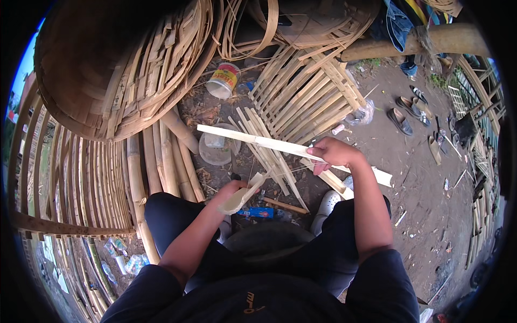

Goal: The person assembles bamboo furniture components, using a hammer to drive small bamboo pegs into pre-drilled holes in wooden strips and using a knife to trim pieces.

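My right hand (333, 154) is closed around a long pale split-bamboo strip (264, 142), which slants across in front of me. A thin fibre runs from near this hand toward a short, curved piece of split bamboo (242, 197) at my left. That piece lies against my left hand (236, 189), whose curled fingers are partly hidden behind it. Something small and dark shows just beyond the left fingers; its kind cannot be made out. Several bamboo strips (269, 156) lie on the ground between and beyond my hands.
A slatted bamboo panel (307, 91) lies ahead, beside an open bucket (222, 81). A large woven tray (81, 70) and bamboo poles (169, 156) stand at the left. Near my feet lies a blue packet (256, 212). Several sandals and shoes (414, 110) lie on the right.
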Tool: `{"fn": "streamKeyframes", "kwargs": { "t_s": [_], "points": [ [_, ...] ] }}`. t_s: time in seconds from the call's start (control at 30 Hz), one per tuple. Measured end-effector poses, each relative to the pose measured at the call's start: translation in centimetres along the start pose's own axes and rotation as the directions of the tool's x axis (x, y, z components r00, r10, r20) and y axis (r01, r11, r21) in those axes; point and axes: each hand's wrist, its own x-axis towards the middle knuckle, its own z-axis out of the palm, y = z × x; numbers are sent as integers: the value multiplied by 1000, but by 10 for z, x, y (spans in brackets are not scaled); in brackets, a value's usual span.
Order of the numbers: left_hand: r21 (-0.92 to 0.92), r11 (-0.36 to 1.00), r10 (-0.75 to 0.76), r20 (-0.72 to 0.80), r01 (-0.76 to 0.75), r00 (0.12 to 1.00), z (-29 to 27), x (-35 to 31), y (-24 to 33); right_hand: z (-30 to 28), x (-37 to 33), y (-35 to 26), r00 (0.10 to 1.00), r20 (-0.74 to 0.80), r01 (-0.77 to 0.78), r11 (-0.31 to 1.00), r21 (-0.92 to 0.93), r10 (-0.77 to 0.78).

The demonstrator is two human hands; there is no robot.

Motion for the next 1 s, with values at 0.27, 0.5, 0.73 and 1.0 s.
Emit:
{"fn": "streamKeyframes", "kwargs": {
  "t_s": [0.27,0.5,0.73,1.0],
  "points": [
    [-114,989,94,36,-90,995,16,-16,1,-18,2,24,995,-94,-19,986,169,35],
    [-190,981,-29,60,40,998,22,-16,5,-18,9,35,979,-195,-40,991,130,65],
    [-52,940,-341,-128,337,931,59,-40,30,-15,20,38,856,-492,-237,965,-108,156],
    [-7,959,-279,-196,283,940,52,-49,30,-12,20,46,862,-501,-279,897,-342,77]
  ]
}}
